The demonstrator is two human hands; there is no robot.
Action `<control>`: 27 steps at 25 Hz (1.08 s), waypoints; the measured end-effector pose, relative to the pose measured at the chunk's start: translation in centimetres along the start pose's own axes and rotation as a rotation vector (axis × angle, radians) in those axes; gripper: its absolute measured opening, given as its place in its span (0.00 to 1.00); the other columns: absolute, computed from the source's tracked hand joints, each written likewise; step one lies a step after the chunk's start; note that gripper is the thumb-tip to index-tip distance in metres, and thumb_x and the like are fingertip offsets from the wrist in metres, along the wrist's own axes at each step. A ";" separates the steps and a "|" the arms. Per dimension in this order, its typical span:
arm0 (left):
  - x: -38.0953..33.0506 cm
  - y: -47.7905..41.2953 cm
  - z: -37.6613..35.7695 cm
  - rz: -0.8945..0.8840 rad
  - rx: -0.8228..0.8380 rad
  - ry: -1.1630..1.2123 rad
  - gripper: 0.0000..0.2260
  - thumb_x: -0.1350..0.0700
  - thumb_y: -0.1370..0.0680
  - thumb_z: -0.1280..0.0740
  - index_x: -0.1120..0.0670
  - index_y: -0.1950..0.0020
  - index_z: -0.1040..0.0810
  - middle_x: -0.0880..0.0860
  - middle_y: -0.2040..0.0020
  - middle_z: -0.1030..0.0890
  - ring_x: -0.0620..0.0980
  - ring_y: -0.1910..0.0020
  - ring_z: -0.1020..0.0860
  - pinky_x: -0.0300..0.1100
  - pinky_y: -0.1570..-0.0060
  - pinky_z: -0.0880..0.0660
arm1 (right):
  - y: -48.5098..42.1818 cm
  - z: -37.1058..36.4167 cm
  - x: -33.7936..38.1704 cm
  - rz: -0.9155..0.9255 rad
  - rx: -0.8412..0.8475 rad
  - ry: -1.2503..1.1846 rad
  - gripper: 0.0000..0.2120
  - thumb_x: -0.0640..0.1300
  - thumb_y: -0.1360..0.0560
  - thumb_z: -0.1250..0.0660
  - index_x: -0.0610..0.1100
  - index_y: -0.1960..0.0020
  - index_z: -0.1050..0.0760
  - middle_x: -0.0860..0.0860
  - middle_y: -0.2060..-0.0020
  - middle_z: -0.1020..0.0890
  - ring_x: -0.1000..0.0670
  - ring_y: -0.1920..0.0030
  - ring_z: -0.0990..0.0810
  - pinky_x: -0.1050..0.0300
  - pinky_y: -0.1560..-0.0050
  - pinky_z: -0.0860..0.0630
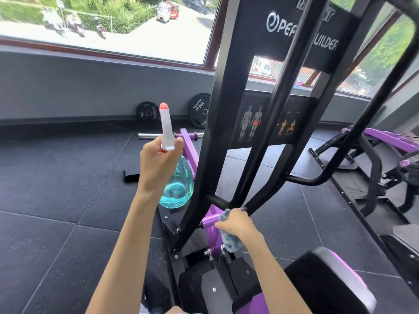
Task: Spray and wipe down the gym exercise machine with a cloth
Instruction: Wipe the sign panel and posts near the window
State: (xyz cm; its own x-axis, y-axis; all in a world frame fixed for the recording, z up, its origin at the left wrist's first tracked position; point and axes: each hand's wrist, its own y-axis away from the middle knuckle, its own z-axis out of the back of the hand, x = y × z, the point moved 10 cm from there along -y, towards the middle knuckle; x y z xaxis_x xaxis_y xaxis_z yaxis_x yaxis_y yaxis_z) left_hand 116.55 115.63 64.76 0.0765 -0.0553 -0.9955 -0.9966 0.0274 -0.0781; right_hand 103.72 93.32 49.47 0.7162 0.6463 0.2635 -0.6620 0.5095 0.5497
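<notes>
A black and purple exercise machine (217, 114) rises in front of me, its slanted black bars meeting low near a purple joint. My left hand (158, 159) grips a spray bottle (178, 184) with a teal body, white head and orange nozzle, held upright left of the frame. My right hand (238, 223) holds a blue-and-white cloth (230, 242) against the lower end of a black bar, where the bars converge. Part of the cloth hangs below my fist.
Two black weight plates (199, 109) lean on the grey wall under the window. A chrome bar sleeve (149, 136) lies on the black rubber floor. The machine's black-and-purple seat pad (322, 279) is at lower right. Another purple machine (385, 155) stands to the right.
</notes>
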 end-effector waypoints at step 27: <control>4.7 -5.1 4.1 0.045 -0.017 -0.112 0.13 0.61 0.22 0.33 0.70 0.61 0.28 0.69 0.62 0.25 0.55 0.60 0.25 0.39 0.63 0.32 | -15.2 -2.2 4.2 -0.150 -0.145 0.257 0.18 0.53 0.21 0.39 0.40 0.39 0.25 0.45 0.43 0.21 0.42 0.41 0.23 0.54 0.48 0.27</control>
State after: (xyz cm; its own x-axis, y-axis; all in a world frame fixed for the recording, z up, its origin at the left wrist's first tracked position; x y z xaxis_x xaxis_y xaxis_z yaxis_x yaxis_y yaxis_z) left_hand 122.15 119.36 60.29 0.0341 0.0572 -0.9978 -0.9994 0.0109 -0.0335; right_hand 116.30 89.50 40.49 0.7411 0.6707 -0.0305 -0.5913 0.6735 0.4437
